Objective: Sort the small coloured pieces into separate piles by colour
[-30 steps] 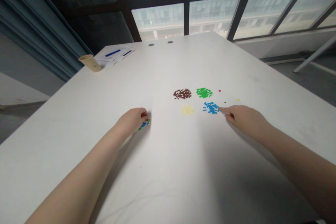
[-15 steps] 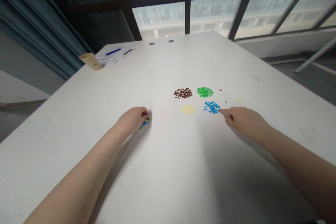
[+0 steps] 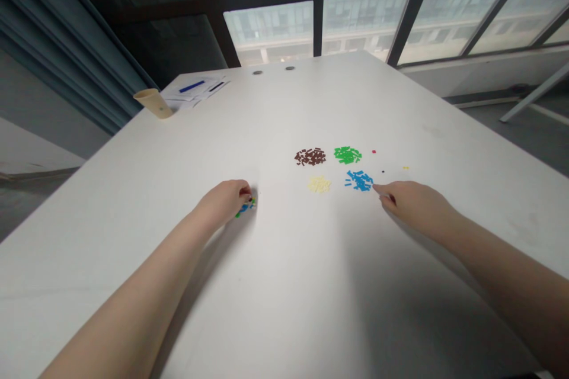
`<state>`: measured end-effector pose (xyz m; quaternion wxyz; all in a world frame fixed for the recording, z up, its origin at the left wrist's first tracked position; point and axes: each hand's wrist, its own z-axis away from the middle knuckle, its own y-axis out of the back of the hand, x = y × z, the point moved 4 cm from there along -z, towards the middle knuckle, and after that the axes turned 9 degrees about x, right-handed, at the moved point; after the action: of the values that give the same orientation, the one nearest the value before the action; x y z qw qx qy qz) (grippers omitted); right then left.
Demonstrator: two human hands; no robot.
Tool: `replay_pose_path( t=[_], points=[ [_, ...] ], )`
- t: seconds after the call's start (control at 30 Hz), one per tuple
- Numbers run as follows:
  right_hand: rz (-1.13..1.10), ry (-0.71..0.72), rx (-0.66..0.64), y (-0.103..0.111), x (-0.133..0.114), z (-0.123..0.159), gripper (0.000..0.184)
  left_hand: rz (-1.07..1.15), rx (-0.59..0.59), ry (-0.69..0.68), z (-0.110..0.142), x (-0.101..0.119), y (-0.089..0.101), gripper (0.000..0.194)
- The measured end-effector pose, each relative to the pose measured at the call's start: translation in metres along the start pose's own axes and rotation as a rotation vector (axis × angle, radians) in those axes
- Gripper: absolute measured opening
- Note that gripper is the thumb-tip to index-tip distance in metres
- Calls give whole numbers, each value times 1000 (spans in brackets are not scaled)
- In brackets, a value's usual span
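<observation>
My left hand [image 3: 226, 200] is closed in a pinch at the left middle of the table, low over a few small mixed pieces [image 3: 243, 209] in blue, green and yellow. A dark speck shows by its fingertips, but what they hold is too small to make out. My right hand [image 3: 406, 198] has its index finger stretched out and the thumb apart below it. That fingertip rests beside the right edge of a pile of small flat blue pieces [image 3: 359, 180]. Next to this lie piles of pale yellow pieces [image 3: 319, 184], brown pieces [image 3: 310, 157] and green pieces [image 3: 347, 155].
Single small pieces lie right of the piles: a red piece [image 3: 374, 151], a black piece [image 3: 383, 172] and a yellow piece [image 3: 406, 167]. A paper cup [image 3: 154, 104] stands at the table's left edge, near papers [image 3: 200, 95] with a blue pen [image 3: 192, 86] on them.
My right index fingertip has shifted very slightly right, just off the edge of the blue pile. The left hand stays in nearly the same place.
</observation>
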<state>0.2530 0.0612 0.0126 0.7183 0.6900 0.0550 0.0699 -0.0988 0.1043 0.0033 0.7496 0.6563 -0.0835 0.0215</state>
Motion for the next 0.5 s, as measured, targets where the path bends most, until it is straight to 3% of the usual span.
replay_pose_path(
  t=[0.23,0.5],
  points=[
    [-124,97,78,12,-21,9,24,-4,48,-1,-2,-8,7,25],
    [-287,542,-36,-13,-76,40,19,52,-43,15,4,7,9,20]
  ],
)
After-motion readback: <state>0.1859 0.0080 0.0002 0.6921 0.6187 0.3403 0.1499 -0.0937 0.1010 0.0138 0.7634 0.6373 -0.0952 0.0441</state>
